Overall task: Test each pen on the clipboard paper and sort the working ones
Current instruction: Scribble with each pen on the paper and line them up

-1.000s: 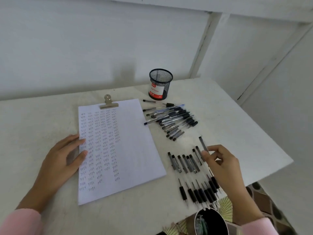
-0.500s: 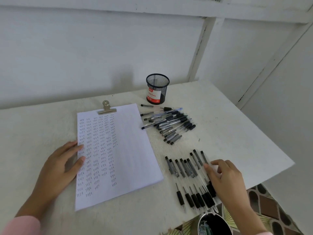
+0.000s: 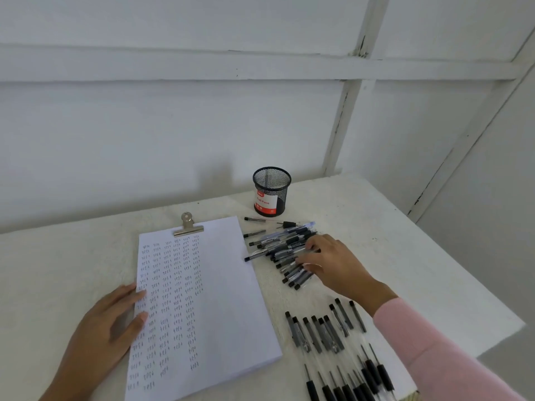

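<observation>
Head view: white table [image 3: 405, 256] against a white wall, seen from above and in front.
Clipboard paper [image 3: 225, 299]: held under a metal clip [image 3: 188, 225], left columns filled with small test marks, right part bare.
Left hand [image 3: 107, 328]: flat and relaxed, fingers straight, pressing the left edge of the sheet.
Right hand [image 3: 333, 264]: reaching over the loose pile of pens [image 3: 278, 250], fingers loosely curved and touching the barrels; cannot tell whether any one pen is pinched.
Loose pile: just right of the paper's upper corner, pens lying overlapped and roughly parallel, a few strays toward the mesh cup [image 3: 271, 191].
Mesh cup: upright behind the pile, apparently holding nothing.
Sorted row [image 3: 327, 334]: side by side near the front edge, below the right forearm in its pink sleeve [image 3: 434, 357], apart from the pile.
Step in hand: likely picking the next pen to test.
Next move: calls for isolating a single barrel from its overlapping neighbours, lifting it clear, and bringing the tip to a bare patch of paper while the sheet is pinned.
Risk: nudging neighbouring pens and scattering the pile.
</observation>
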